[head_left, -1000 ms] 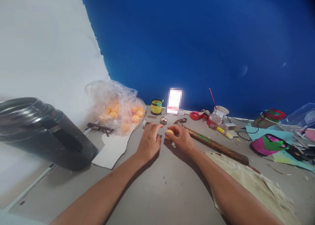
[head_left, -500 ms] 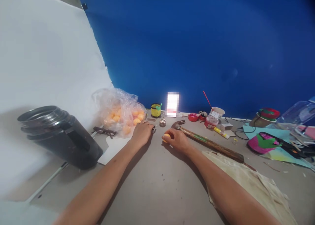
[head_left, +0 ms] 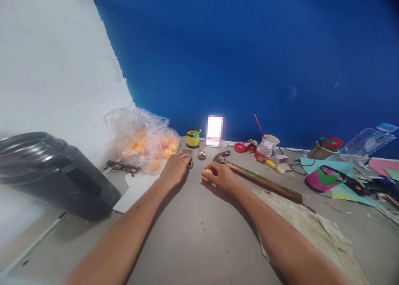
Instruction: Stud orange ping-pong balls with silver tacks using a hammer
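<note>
My right hand (head_left: 220, 177) pinches an orange ping-pong ball (head_left: 206, 175) between thumb and fingers, close above or on the table. Left of it, my left hand (head_left: 175, 168) rests low with its fingers curled over a small dark boxy object (head_left: 190, 163), mostly hidden under them. Beyond the two hands lies a small shiny silver ball (head_left: 202, 153). A plastic bag (head_left: 140, 127) of orange ping-pong balls sits just past my left hand. To the right of my right hand lies a claw hammer (head_left: 262, 180) with a wooden handle.
A dark flask (head_left: 71, 177) leans large at the left, near folded glasses (head_left: 122, 167). At the back stand a yellow pot (head_left: 193, 138) and a bright blurred-out panel (head_left: 215, 130). A cloth (head_left: 307, 227), a glue stick (head_left: 274, 166) and a pink cup (head_left: 322, 180) are rightward.
The view has swung slightly right, so the table things sit further left in the picture. Both hands keep nearly the same pose, and the ping-pong ball stays in my right hand.
</note>
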The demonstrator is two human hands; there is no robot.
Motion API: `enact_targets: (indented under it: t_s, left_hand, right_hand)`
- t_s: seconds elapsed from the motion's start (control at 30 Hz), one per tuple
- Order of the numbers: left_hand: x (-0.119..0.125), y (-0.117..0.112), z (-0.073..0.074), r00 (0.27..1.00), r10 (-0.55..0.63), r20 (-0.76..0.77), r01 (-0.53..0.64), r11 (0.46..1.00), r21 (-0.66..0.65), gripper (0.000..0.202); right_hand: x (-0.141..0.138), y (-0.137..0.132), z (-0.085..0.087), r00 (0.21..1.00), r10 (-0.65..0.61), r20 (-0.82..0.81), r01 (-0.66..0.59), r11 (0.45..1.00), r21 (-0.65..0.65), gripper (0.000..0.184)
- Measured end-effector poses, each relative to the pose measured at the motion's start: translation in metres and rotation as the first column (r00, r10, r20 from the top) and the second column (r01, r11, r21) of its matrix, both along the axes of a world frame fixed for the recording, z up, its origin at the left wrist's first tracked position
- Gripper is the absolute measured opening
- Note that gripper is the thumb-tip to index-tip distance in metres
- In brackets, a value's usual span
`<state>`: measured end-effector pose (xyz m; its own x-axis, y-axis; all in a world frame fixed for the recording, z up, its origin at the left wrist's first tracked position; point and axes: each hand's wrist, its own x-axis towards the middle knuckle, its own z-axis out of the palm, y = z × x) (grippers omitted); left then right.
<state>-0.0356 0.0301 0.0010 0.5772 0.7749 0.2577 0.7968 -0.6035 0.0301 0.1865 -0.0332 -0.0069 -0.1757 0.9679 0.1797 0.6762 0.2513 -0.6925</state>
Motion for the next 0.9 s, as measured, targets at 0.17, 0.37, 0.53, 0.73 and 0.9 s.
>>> enact_targets:
  t_s: [0.17,0.37,0.53,0.73,0.9]
  left_hand:
    - [0.001,-0.0005,0.0059,1.0,0.026,0.012,-0.025,0.999,-0.028,0.025]
    - [0.0028,-0.0045,0.0074,0.999,0.028,0.017,-0.027,0.999,-0.03,0.026]
    - [0.0014,-0.0064,0.0062,0.999,-0.016,0.029,0.017,0.999,-0.03,0.028]
    - [0.0016,-0.0073,0.0076,0.997,-0.05,0.057,0.052,0.998,-0.023,0.025]
    - [-0.0002,-0.0047,0.0052,0.992,-0.041,0.117,0.044,0.999,-0.018,0.023]
  right_hand:
    - [-0.0004,-0.0018,0.002,1.0,0.003,0.004,-0.003,1.0,-0.003,0.021]
    - [-0.0011,-0.0019,0.0007,1.0,-0.005,0.021,0.005,1.0,0.007,0.021]
    - [-0.0005,-0.0014,-0.0016,1.0,0.002,0.021,-0.003,1.0,0.02,0.022]
    - [-0.0009,-0.002,0.0003,0.999,0.0,0.035,0.0,1.0,0.0,0.021]
    - [-0.0013,-0.002,0.0007,0.999,-0.013,0.043,0.013,1.0,0.003,0.02]
